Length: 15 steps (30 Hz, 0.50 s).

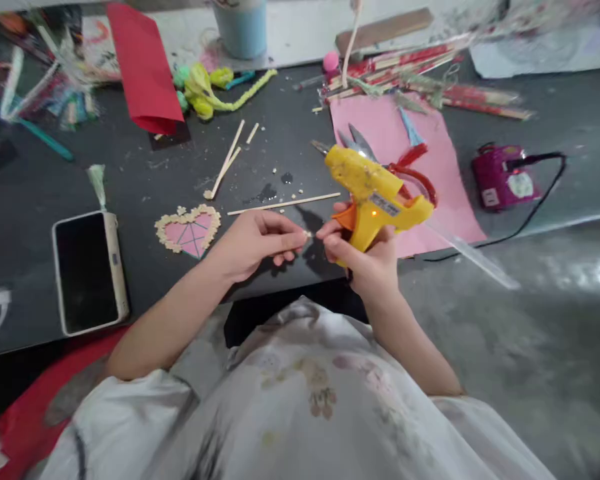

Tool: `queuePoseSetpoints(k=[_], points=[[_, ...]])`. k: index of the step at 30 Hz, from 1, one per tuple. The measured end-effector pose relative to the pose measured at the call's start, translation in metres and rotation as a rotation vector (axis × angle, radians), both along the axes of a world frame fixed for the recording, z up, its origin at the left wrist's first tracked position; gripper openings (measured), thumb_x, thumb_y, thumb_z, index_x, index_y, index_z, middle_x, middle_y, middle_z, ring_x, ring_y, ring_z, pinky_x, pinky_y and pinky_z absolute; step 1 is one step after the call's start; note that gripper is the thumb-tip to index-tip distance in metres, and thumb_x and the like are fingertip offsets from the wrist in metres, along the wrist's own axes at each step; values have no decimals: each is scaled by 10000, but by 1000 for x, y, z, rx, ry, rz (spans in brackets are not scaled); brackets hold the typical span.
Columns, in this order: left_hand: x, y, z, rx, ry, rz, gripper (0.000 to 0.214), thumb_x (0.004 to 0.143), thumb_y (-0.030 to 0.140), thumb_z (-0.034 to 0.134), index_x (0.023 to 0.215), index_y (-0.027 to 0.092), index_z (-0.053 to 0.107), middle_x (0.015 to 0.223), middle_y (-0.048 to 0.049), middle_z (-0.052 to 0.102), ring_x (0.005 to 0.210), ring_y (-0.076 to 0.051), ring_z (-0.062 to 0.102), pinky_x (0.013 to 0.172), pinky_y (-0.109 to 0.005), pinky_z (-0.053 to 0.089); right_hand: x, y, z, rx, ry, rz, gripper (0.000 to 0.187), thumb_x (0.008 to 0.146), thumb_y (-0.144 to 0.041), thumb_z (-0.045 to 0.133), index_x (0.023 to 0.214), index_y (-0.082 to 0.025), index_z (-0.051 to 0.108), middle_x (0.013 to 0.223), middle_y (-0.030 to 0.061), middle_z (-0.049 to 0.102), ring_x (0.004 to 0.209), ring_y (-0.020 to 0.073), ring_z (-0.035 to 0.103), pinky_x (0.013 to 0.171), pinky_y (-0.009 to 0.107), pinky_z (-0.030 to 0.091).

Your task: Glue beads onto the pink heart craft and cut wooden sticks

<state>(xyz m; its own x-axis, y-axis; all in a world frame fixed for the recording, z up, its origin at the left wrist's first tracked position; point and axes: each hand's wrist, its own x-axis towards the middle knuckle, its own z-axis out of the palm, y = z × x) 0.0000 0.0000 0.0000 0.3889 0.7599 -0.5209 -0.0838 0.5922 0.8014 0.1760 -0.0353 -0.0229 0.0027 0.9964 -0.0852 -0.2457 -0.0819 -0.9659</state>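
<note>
Pinching a tiny pale bit [307,235] between the thumb and fingertips of the left hand [260,241], with the right hand [373,270] wrapped around the handle of a yellow glue gun [363,172]. Held near each other but not touching, above the front of the dark desk [140,180]. Impossible to tell any squeeze on the orange trigger [346,217], or the exact shape of the pinched bit. Aimed up and leftward: the metal nozzle [320,147], clear of the left hand. Glowing on the gun's side: an orange light [374,214], so best treated as hot.

For doing this step well, likely worth gripping the bit by its very edge, leaving one face free, and bringing nozzle and bit together slowly. Better to press the trigger lightly, for a small dab, keeping skin out of line with the tip. Watch the clear rod [480,260] seeming to poke out behind, and the scissors [414,179] lying on the pink sheet [453,193] just beyond the gun.

Lying left of the left hand: a pink heart [194,230], edged in pale crumbly bits except around its lower point. Just beyond that hand: a thin stick [300,201], with scattered crumbs [294,196] nearby.
</note>
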Motion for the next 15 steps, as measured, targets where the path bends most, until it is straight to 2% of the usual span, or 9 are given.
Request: queuePoseSetpoints(k=[5, 10, 15], points=[[-6, 6, -2, -58, -72, 153, 272, 559, 285, 884, 691, 115, 718, 580, 0, 657, 448, -16, 528, 387, -96, 364, 10, -3, 2, 1, 45, -19, 215, 876, -394, 647, 1006, -226, 682, 774, 3, 721, 507, 66, 505, 458, 201, 476], [-9, 11, -2, -148, -251, 284, 140, 653, 174, 820, 717, 98, 721, 605, 1, 653, 463, 10, 537, 388, -48, 364, 16, -12, -1, -53, 55, 49, 239, 898, -439, 606, 974, -222, 669, 766, 17, 740, 491, 75, 524, 431, 201, 477], [-11, 14, -2, -186, -318, 382, 56, 759, 138, 745, 739, 99, 710, 616, 11, 646, 463, 24, 543, 399, -21, 388, 18, -21, -7, -44, 85, 145, 213, 907, -417, 599, 971, -219, 648, 726, 9, 711, 529, 79, 571, 469, 195, 499]])
